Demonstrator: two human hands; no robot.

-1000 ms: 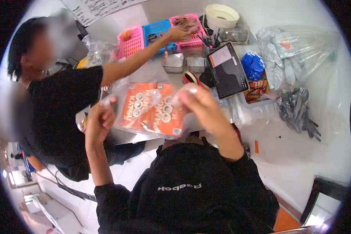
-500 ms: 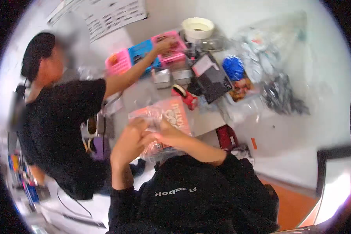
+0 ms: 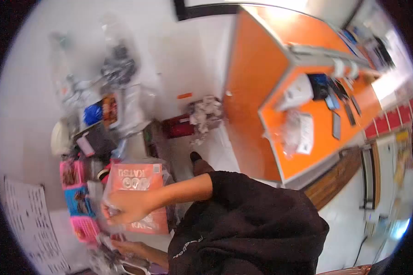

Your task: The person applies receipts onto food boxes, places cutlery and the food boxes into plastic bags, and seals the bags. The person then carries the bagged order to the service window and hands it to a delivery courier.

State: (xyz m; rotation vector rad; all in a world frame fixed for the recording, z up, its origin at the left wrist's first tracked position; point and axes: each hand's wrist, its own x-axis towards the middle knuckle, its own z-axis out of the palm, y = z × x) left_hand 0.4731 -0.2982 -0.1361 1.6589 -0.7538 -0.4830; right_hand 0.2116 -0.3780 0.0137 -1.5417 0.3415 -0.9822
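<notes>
My right hand (image 3: pixel 129 206) is closed at the edge of a clear plastic bag (image 3: pixel 106 192) around an orange packet (image 3: pixel 157 201) with KATSU lettering. The packet lies flat, with its print upside down to me. My right forearm crosses over it. Lower in the view, my left hand (image 3: pixel 127 248) is apart from the packet, close to crumpled clear plastic (image 3: pixel 98 257) and a pink basket (image 3: pixel 84 229). Its fingers point left and are blurred, so I cannot make out their grip.
A blue basket (image 3: pixel 79 201) and another pink basket (image 3: pixel 72 174) stand along the left. Beyond are a black box (image 3: pixel 101 140), a cream bowl (image 3: pixel 59 137) and a blue bundle (image 3: pixel 92 114). An orange counter (image 3: pixel 252 91) with phones rises at right. Crumpled paper (image 3: pixel 206 114) fills a floor bin.
My view has swung right, bringing the orange counter in and the co-worker out of sight. My left hand has left the bag; my right hand remains at it.
</notes>
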